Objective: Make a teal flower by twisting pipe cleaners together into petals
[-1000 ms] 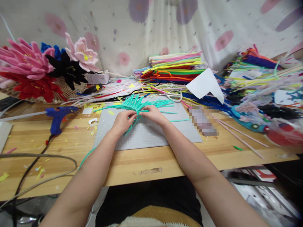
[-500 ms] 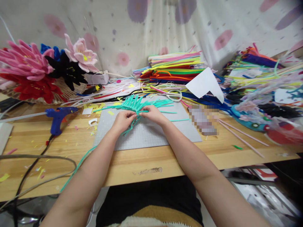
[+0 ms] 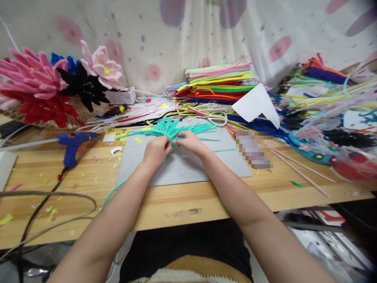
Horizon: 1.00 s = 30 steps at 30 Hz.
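A fan of turquoise pipe cleaners (image 3: 166,126) spreads out beyond my hands, above the grey cutting mat (image 3: 182,173). My left hand (image 3: 158,150) is closed at the gathered base of the bunch, its back turned up so the fingertips are mostly hidden. Close beside it, my right hand (image 3: 188,141) pinches the same base from the right with thumb and fingers. A few loose turquoise stems lie on the mat to the right. Another turquoise strand (image 3: 113,193) runs out from under my left forearm.
A blue glue gun (image 3: 72,147) with its cord lies at left. Pipe-cleaner flowers (image 3: 35,78) stand behind it. Scissors (image 3: 218,118), white paper (image 3: 255,104) and stacked coloured pipe cleaners (image 3: 219,84) sit at the back. Pink stems (image 3: 303,171) lie at right; yellow scraps are scattered at left.
My left hand has turned over, its back now hiding the fingers and most of the turquoise ends below it. The right hand stays nearly in place.
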### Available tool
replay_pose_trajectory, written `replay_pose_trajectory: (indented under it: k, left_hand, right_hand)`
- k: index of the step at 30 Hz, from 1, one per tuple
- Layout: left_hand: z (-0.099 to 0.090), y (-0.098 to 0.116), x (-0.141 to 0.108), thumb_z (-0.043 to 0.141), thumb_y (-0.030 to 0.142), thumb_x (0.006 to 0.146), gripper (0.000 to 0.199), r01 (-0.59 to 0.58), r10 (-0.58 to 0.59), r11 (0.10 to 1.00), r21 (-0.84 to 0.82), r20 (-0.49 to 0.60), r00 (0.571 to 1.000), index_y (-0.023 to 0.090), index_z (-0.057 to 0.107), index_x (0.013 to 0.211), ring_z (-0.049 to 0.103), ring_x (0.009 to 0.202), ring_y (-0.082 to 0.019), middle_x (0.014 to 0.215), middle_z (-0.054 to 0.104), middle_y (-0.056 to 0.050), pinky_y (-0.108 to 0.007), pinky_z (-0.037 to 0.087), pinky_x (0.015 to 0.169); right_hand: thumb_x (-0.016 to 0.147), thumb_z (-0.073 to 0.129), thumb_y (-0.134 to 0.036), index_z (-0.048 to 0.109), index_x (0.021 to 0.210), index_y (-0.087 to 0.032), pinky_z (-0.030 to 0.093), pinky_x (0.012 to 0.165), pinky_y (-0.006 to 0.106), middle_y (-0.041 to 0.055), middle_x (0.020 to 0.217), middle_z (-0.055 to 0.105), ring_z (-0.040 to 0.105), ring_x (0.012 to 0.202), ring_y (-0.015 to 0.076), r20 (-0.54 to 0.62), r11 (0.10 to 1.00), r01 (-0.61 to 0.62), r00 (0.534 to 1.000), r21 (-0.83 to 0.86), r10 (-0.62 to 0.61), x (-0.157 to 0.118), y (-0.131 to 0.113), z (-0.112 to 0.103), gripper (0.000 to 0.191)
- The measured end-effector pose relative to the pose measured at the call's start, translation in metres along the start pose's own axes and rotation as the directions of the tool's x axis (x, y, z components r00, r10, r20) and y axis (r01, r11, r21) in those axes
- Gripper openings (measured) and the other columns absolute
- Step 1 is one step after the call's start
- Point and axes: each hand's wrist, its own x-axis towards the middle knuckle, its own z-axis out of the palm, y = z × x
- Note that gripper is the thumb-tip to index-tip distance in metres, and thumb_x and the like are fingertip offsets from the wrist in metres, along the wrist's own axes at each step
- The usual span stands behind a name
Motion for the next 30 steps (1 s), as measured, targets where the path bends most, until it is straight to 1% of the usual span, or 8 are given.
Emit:
replay_pose_trajectory:
  k: [5, 8, 11, 16, 21, 24, 27, 30]
  left_hand:
    - [0.005, 0.005, -0.001, 0.055, 0.02, 0.072, 0.006, 0.192, -0.199, 0.93, -0.314, 0.011, 0.98, 0.017, 0.058, 0.068, 0.056, 0.064, -0.015, 0.068, 0.062, -0.003, -0.028, 0.044, 0.065]
    - [0.004, 0.005, 0.002, 0.056, 0.024, 0.073, 0.011, 0.475, -0.364, 0.576, -0.666, 0.311, 0.878, 0.014, 0.059, 0.069, 0.05, 0.051, -0.011, 0.061, 0.058, -0.001, -0.024, 0.045, 0.051]
    - [-0.002, 0.001, 0.005, 0.055, 0.027, 0.076, 0.018, 0.625, -0.32, 0.202, -0.754, 0.553, 0.77, 0.011, 0.06, 0.068, 0.05, 0.049, -0.008, 0.06, 0.057, -0.002, -0.021, 0.044, 0.044]
    - [-0.008, -0.001, 0.006, 0.06, 0.018, 0.076, 0.01, 0.645, -0.313, 0.062, -0.762, 0.599, 0.737, 0.01, 0.062, 0.071, 0.052, 0.047, -0.007, 0.058, 0.057, -0.002, -0.019, 0.047, 0.045]
    - [-0.002, 0.003, 0.004, 0.064, 0.02, 0.075, 0.012, 0.598, -0.38, 0.175, -0.782, 0.507, 0.774, 0.011, 0.059, 0.068, 0.056, 0.051, -0.009, 0.059, 0.061, -0.003, -0.023, 0.049, 0.053]
    - [0.003, 0.003, 0.003, 0.059, 0.026, 0.077, 0.013, 0.481, -0.389, 0.508, -0.714, 0.308, 0.868, 0.014, 0.058, 0.071, 0.06, 0.057, -0.013, 0.063, 0.063, -0.004, -0.028, 0.049, 0.059]
    - [0.003, 0.003, 0.001, 0.054, 0.025, 0.079, 0.013, 0.209, -0.207, 0.927, -0.312, 0.041, 0.978, 0.016, 0.059, 0.071, 0.063, 0.072, -0.019, 0.073, 0.066, -0.007, -0.032, 0.046, 0.07]
    - [0.002, 0.005, 0.0, 0.049, 0.023, 0.08, 0.015, 0.084, -0.085, 0.996, 0.015, 0.011, 0.996, 0.015, 0.06, 0.073, 0.063, 0.079, -0.024, 0.08, 0.067, -0.013, -0.034, 0.043, 0.072]
  right_hand:
    - [0.066, 0.058, -0.021, 0.06, 0.061, -0.012, 0.035, 0.061, 0.023, -0.002, 0.058, 0.055, 0.048, 0.06, 0.0098, -0.008, 0.998, -0.003, 1.0, 0.064, 0.004, -0.001, 0.0, 0.001, 0.01]
    - [0.067, 0.057, -0.019, 0.061, 0.065, -0.012, 0.036, 0.064, 0.023, -0.0024, 0.06, 0.055, 0.048, 0.061, 0.0094, -0.005, 0.993, 0.027, 1.0, 0.111, -0.027, -0.002, 0.0, 0.0, 0.009]
    - [0.067, 0.057, -0.018, 0.061, 0.066, -0.012, 0.037, 0.065, 0.023, -0.003, 0.06, 0.056, 0.049, 0.061, 0.009, 0.007, 0.988, 0.045, 0.999, 0.149, -0.046, -0.002, 0.0, -0.001, 0.007]
    - [0.068, 0.058, -0.02, 0.061, 0.066, -0.012, 0.037, 0.063, 0.023, -0.0023, 0.059, 0.056, 0.049, 0.06, 0.0092, 0.036, 0.983, 0.054, 0.998, 0.174, -0.061, -0.001, 0.001, -0.001, 0.008]
    - [0.068, 0.059, -0.019, 0.061, 0.065, -0.013, 0.037, 0.063, 0.024, -0.0003, 0.063, 0.058, 0.05, 0.062, 0.0105, 0.007, 0.992, 0.047, 0.999, 0.117, -0.049, -0.001, 0.004, 0.0, 0.007]
    - [0.067, 0.059, -0.019, 0.061, 0.065, -0.013, 0.037, 0.063, 0.024, -0.0002, 0.063, 0.059, 0.05, 0.064, 0.0111, -0.013, 0.997, 0.04, 0.999, 0.066, -0.039, 0.0, 0.005, 0.002, 0.007]
    - [0.068, 0.058, -0.019, 0.061, 0.063, -0.013, 0.037, 0.063, 0.023, -0.0011, 0.061, 0.057, 0.05, 0.063, 0.011, -0.025, 0.999, 0.02, 0.999, 0.027, -0.019, 0.001, 0.006, 0.005, 0.008]
    - [0.067, 0.058, -0.018, 0.061, 0.063, -0.013, 0.037, 0.063, 0.023, -0.0016, 0.062, 0.057, 0.05, 0.065, 0.0112, -0.036, 1.0, 0.007, 0.999, -0.004, -0.007, 0.003, 0.007, 0.007, 0.007]
